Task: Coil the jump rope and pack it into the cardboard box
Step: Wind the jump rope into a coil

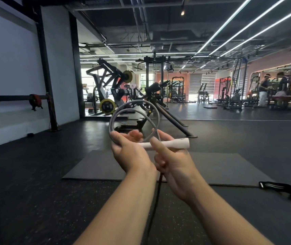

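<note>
A gym floor [35, 200] with a dark exercise mat [229, 170] lies below both raised hands. The left hand [130, 152] has its fingers [136, 134] closed around the grey jump rope [116, 115], coiled in loops above it. The right hand [173, 167] pinches the rope's white handle [169, 143], held level; a dark length of rope hangs down between the forearms.

Strap [281, 189] right of mat [229, 167]

No readable text anywhere: the white jump-rope handle [166, 143] carries only a faint, illegible mark near its wide end.
</note>
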`<action>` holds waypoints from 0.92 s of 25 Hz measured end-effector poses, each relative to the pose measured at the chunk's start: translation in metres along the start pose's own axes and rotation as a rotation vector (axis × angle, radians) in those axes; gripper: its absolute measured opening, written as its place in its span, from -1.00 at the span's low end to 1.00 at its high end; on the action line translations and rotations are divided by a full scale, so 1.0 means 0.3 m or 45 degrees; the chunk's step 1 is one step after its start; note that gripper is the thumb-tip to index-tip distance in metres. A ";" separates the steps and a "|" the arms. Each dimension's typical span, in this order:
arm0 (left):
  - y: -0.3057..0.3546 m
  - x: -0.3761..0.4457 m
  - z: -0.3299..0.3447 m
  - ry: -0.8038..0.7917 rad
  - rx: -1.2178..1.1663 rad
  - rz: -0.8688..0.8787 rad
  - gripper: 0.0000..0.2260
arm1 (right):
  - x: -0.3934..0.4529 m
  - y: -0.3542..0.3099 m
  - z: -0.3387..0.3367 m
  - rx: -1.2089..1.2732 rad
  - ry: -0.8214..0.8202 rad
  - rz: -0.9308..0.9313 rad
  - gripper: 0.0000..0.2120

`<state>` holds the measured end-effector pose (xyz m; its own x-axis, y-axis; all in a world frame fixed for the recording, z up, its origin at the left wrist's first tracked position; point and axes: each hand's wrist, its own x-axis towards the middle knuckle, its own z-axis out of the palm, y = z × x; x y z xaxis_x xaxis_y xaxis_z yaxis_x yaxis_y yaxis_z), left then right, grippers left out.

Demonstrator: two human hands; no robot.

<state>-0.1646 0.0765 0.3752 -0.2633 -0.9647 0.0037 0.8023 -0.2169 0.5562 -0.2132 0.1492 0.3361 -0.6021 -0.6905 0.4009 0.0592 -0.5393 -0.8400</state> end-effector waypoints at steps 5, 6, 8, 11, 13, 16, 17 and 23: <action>-0.069 -0.035 -0.105 -0.072 0.412 -0.105 -0.74 | 0.039 -0.082 0.014 -0.364 0.051 -0.137 -0.65; -0.067 -0.027 -0.121 -0.083 0.522 -0.121 -0.81 | 0.045 -0.107 0.005 -0.439 0.010 -0.128 -0.66; -0.019 -0.017 -0.132 -0.032 0.814 0.065 -0.30 | 0.053 -0.160 -0.011 -0.651 -0.060 -0.090 -0.65; 0.106 -0.003 -0.079 -0.479 1.275 1.327 -0.01 | 0.074 -0.240 -0.035 -1.048 -0.148 -0.023 -0.65; 0.166 0.007 0.008 -1.058 1.780 2.070 -0.01 | 0.082 -0.287 -0.047 -1.272 -0.243 0.047 -0.65; 0.182 0.027 0.111 -1.630 2.393 2.300 0.01 | 0.083 -0.336 -0.058 -1.449 -0.373 0.103 -0.72; 0.177 0.033 0.127 -1.706 2.410 2.329 -0.04 | 0.081 -0.349 -0.059 -1.448 -0.396 0.111 -0.75; 0.146 0.079 0.119 -1.726 2.269 2.166 -0.78 | 0.087 -0.368 -0.060 -1.237 -0.437 0.333 -0.77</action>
<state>-0.1550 0.0494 0.4293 -0.7600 0.3799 0.5274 0.0059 0.8154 -0.5788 -0.2499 0.1993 0.4326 -0.3965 -0.9102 0.1198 -0.5984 0.1572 -0.7856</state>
